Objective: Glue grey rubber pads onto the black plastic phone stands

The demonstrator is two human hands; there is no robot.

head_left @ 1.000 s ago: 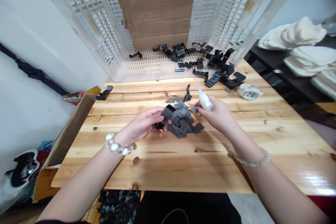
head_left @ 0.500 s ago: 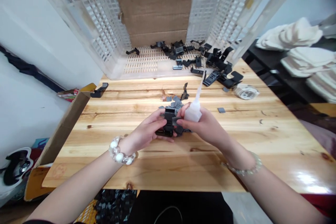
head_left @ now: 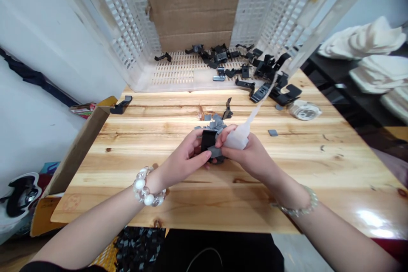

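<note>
Low over the wooden table, my left hand (head_left: 182, 158) grips a black plastic clip (head_left: 208, 139), its thumb lying against a small grey pad (head_left: 214, 151). The pad rests over the clip's face, and my right fingers touch its right end. My right hand (head_left: 247, 151) is closed around a white squeeze bottle (head_left: 238, 137), whose long thin nozzle points up and to the right. Behind the clip lies a pile of grey pads (head_left: 216, 123), partly hidden by my hands. One black clip (head_left: 227, 109) stands just beyond the pile.
A white plastic crate (head_left: 204, 80) lies on its side at the back, with several black clips (head_left: 221, 54) in and before it. At right are a tape roll (head_left: 305, 110) and a loose grey pad (head_left: 273, 132). A cardboard box (head_left: 79, 148) borders the table's left edge.
The clip has turned so a smoother face shows. The grey pad has moved from my right fingers onto that face, under my left thumb. The bottle's nozzle tilts further right.
</note>
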